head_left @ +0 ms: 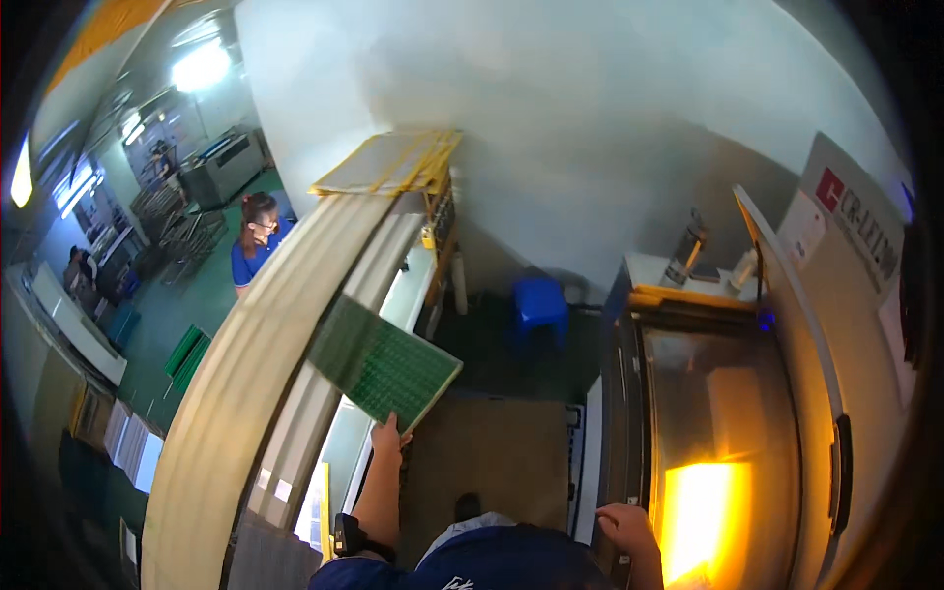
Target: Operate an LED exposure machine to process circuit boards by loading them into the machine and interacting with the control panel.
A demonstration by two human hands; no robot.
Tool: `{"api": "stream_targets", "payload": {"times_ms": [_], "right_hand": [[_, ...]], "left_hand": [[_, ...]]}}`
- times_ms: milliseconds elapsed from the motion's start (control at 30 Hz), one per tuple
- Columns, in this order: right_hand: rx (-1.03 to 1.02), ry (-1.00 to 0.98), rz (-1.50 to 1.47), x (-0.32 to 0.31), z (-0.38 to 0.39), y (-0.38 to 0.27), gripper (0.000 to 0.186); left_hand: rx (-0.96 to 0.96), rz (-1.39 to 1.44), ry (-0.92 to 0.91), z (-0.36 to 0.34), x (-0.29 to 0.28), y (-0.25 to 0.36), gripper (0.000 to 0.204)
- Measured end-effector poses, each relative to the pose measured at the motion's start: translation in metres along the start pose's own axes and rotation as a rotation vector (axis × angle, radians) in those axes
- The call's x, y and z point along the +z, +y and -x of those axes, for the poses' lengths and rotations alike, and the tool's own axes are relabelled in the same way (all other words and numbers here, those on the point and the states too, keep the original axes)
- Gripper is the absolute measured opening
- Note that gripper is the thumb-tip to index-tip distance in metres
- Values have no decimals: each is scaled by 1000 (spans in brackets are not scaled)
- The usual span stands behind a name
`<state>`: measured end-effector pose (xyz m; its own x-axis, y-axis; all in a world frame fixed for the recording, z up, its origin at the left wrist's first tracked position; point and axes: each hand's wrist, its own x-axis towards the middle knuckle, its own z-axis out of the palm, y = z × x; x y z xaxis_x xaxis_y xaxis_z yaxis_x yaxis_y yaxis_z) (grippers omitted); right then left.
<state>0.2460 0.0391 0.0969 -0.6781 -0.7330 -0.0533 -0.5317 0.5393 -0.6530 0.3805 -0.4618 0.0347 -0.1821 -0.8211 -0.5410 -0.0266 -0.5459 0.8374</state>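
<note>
Basically, left hand [386,434] fingers pinch the near corner of a green circuit board [383,361], held flat out left of the glowing exposure machine [708,433], clear of it; right hand [623,524] rests curled on its edge, holding nothing.

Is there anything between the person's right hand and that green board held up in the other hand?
Nothing visible. The left hand holds the green circuit board by its near edge, raised beside the long pale bench. The right hand rests on the edge of the machine with the glowing window; only open floor and the brown mat lie between.
</note>
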Motion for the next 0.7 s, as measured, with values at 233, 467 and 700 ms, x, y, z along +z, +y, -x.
{"api": "stream_targets", "payload": {"times_ms": [233, 467, 700], "right_hand": [[-90, -277, -21, 37, -103, -94, 37], [-98, -717, 0, 76, -186, -136, 43], [-329, -540, 37, 101, -219, -127, 37]], "left_hand": [[8, 58, -44, -92, -44, 8, 42], [-40, 214, -132, -115, -52, 16, 40], [-239, 76, -415, -88, -44, -46, 45]]}}
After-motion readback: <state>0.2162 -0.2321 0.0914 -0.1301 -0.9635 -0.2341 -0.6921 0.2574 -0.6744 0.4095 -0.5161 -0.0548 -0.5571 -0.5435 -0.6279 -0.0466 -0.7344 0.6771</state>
